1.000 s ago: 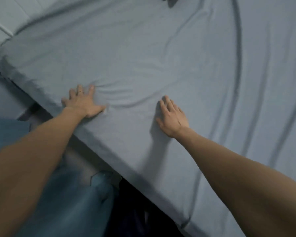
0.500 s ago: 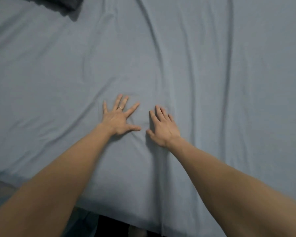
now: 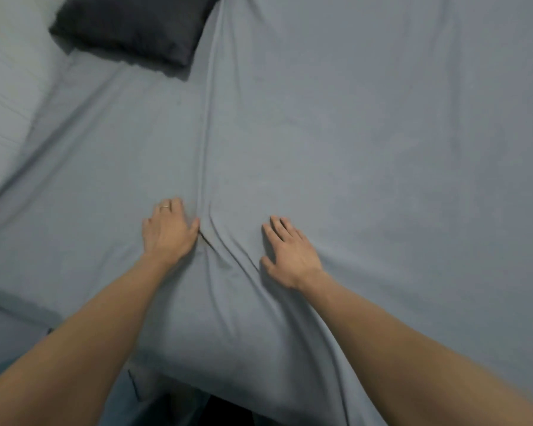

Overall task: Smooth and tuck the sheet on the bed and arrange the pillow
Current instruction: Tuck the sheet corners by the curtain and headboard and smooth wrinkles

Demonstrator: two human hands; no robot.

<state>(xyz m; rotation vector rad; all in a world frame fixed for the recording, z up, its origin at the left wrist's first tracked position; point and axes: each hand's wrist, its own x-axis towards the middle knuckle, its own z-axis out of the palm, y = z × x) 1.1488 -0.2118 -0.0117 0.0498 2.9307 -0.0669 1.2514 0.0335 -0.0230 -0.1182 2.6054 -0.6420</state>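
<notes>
Head view:

- Sheet (image 3: pixel 351 149): grey-blue fabric, spread over the bed and seen across nearly the whole view. One long crease is seen running from the far edge toward the gap between the two hands, where several short folds are bunched. Softer diagonal folds are noted at the left and below the right wrist. The near edge is seen draped over the side of the bed at the bottom.
- Left hand (image 3: pixel 168 232): laid palm down on the sheet, just left of the bunched folds. The fingers are bent at the knuckles, their tips pressed into the fabric; the thumb is set against the crease. Nothing is seen gripped or pinched. A ring (image 3: pixel 165 206) is worn on one finger.
- Right hand (image 3: pixel 290 256): laid flat on the sheet, just right of the bunched folds, apart from the left hand. The fingers are held straight and slightly spread, the thumb out to the side; the fabric is pressed, not held.
- Pillow (image 3: pixel 133 26): dark grey, lying on the sheet at the far left of the bed, well apart from both hands, cut off by the top edge of the view.
- Pale surface (image 3: pixel 10 72): a lighter ribbed area is seen beyond the sheet's edge at the upper left; what it is cannot be told.
- Forearms: both bare, reaching in from the bottom corners.
</notes>
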